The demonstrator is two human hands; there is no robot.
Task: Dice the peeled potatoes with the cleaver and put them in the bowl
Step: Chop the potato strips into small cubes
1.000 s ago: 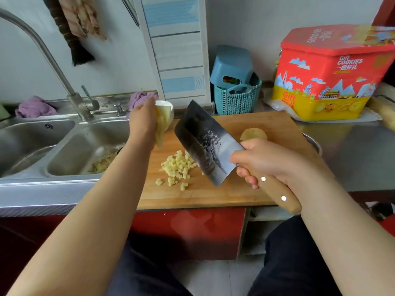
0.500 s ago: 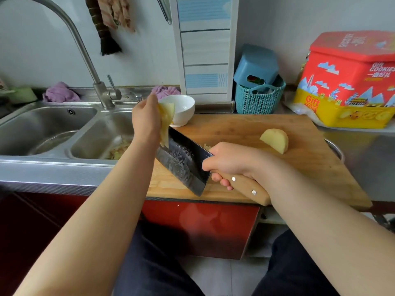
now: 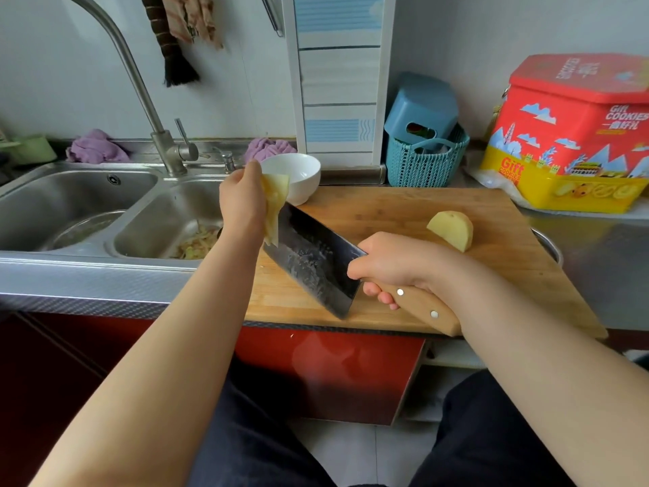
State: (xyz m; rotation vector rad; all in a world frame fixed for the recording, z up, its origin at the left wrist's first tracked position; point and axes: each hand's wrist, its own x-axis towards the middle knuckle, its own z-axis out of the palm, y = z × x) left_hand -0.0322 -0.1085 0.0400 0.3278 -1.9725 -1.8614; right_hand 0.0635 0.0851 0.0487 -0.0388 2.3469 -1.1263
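My right hand (image 3: 389, 265) grips the wooden handle of the cleaver (image 3: 312, 261), whose dark blade is tilted over the left part of the wooden cutting board (image 3: 404, 212). My left hand (image 3: 242, 202) holds a stack of potato slices (image 3: 275, 209) against the blade's far end. Just behind them, a white bowl (image 3: 298, 174) stands at the board's far left corner. On the board's right lies a peeled potato half (image 3: 451, 230). The blade hides any diced pieces.
A double steel sink (image 3: 87, 205) with a tap (image 3: 140, 86) lies to the left, with peelings in the near basin. Behind the board stand a teal basket (image 3: 425, 163) and a red and yellow cookie tin (image 3: 569, 135). A pot rim (image 3: 548, 244) shows at the board's right edge.
The cleaver has swung left and down over the spot where the diced potato lay; the dice are out of sight now. My left hand with the slices stays by the bowl.
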